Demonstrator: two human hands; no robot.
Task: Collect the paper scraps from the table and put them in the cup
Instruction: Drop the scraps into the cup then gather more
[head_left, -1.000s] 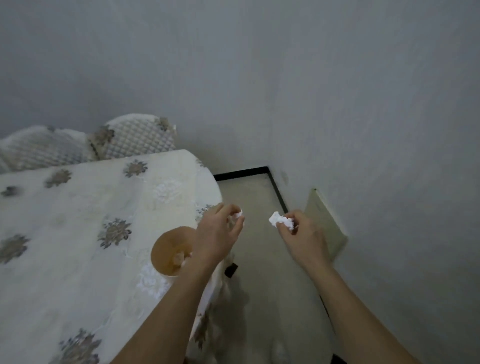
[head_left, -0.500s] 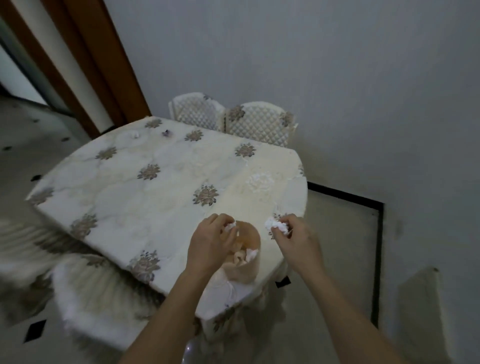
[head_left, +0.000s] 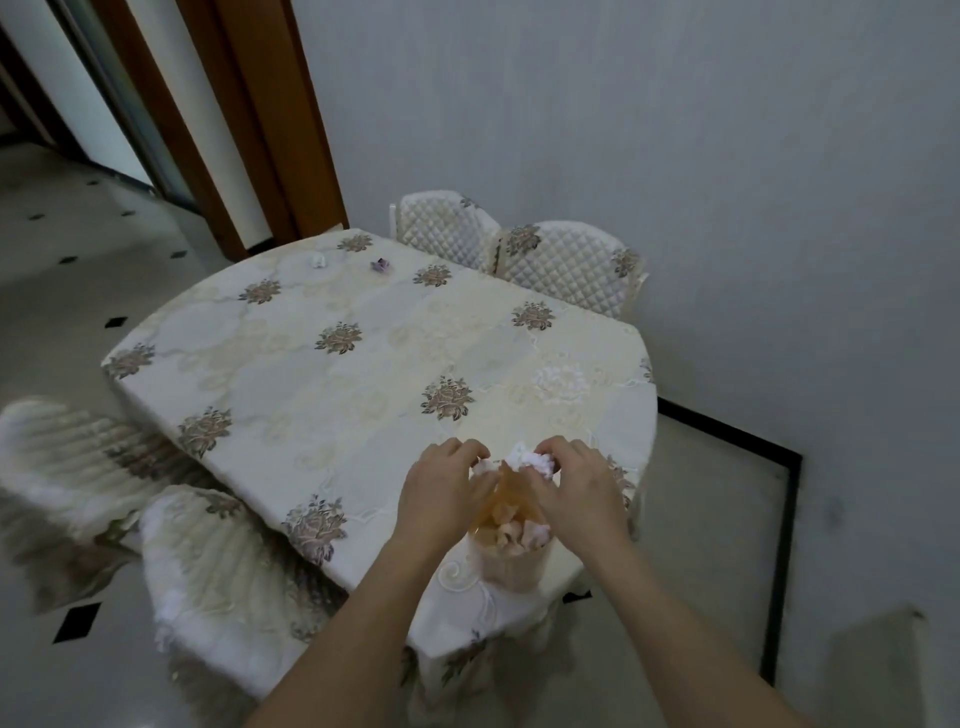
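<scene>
White paper was pinched above the tan cup (head_left: 511, 564) on the table (head_left: 363, 410): a small wad (head_left: 483, 466) in the left grip (head_left: 441, 493), a bigger wad (head_left: 531, 460) in the right grip (head_left: 576, 488).

The table (head_left: 332, 395) is covered with a cream cloth (head_left: 291, 374) patterned with brownish flower sprigs. A tan cup (head_left: 511, 569) holding paper bits stands on it close to the near right edge. Near the far edge lie a small white scrap (head_left: 318, 260) and, to its right, what looks like a purplish scrap (head_left: 381, 266).

The left hand (head_left: 441, 493), right hand (head_left: 576, 488) and scraps (head_left: 530, 461) hide the cup's (head_left: 511, 569) far rim; the white bit (head_left: 318, 260) and purple bit (head_left: 381, 266) are too small to tell.
</scene>
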